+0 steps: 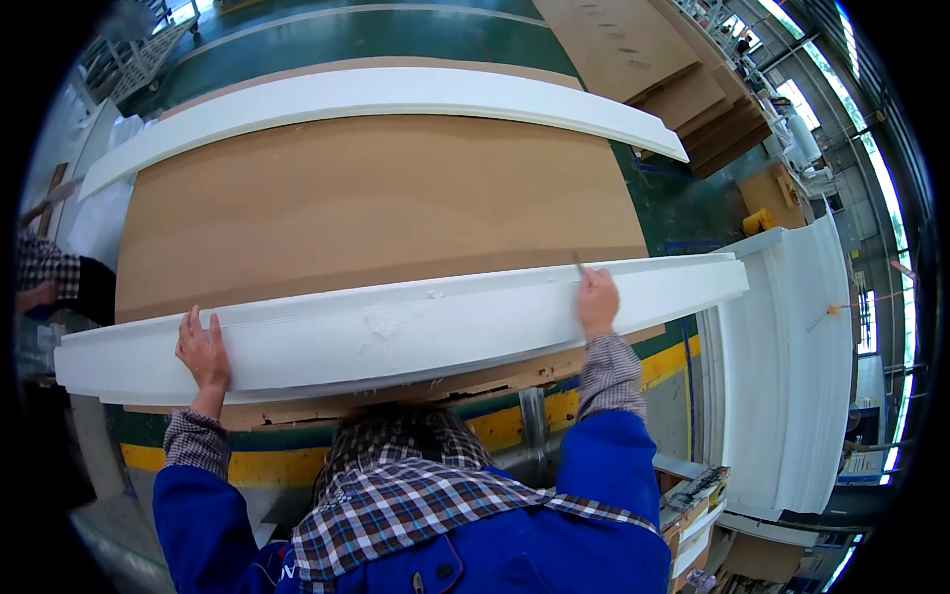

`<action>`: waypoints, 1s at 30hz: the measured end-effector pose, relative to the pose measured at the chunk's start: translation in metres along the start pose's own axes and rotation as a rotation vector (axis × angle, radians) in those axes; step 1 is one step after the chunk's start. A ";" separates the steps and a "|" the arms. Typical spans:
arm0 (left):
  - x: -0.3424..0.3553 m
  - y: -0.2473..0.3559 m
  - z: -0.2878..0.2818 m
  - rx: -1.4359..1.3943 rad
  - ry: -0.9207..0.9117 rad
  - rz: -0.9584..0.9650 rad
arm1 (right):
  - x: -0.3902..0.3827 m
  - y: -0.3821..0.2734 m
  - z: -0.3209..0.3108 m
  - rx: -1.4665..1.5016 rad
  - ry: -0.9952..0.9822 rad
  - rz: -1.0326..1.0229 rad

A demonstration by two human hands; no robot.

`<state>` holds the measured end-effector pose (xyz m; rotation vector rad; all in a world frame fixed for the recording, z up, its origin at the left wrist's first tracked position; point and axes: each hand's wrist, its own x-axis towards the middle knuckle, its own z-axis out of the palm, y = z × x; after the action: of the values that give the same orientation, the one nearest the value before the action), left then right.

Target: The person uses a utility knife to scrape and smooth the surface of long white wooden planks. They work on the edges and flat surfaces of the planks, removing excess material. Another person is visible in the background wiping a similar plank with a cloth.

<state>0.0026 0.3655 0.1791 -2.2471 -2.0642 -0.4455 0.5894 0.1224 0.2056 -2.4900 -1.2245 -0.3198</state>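
Observation:
A long white moulded board (416,327) lies across the near side of a brown sheet-covered table (376,208), with white flakes on its surface. My left hand (203,351) rests on the board's left part, its fingers extended and apart. My right hand (597,302) is closed round a thin tool (579,262) at the board's right part, near its far edge; the tool is too small to name exactly. A second long white board (386,91) lies along the table's far side.
Another person's plaid sleeve (49,262) shows at the left edge. Stacked brown sheets (633,49) stand at the back right, with a yellow object (757,220) nearby. Large white panels (777,366) lie to my right. A white metal rack (139,54) stands at the back left.

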 end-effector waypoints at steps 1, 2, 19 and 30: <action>-0.001 0.001 0.001 0.006 -0.009 -0.013 | -0.008 -0.028 -0.002 0.096 -0.007 -0.014; 0.000 -0.002 -0.002 0.023 -0.006 -0.032 | -0.015 -0.060 -0.004 0.207 -0.013 -0.034; -0.004 0.019 -0.015 -0.028 0.033 -0.034 | -0.061 -0.239 0.048 0.305 -0.202 -0.247; -0.002 -0.001 -0.009 -0.172 0.071 0.021 | -0.034 -0.239 0.041 0.405 -0.003 -0.199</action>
<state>-0.0003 0.3617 0.1875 -2.3044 -2.0375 -0.7170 0.3807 0.2497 0.2055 -2.0325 -1.3846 -0.1020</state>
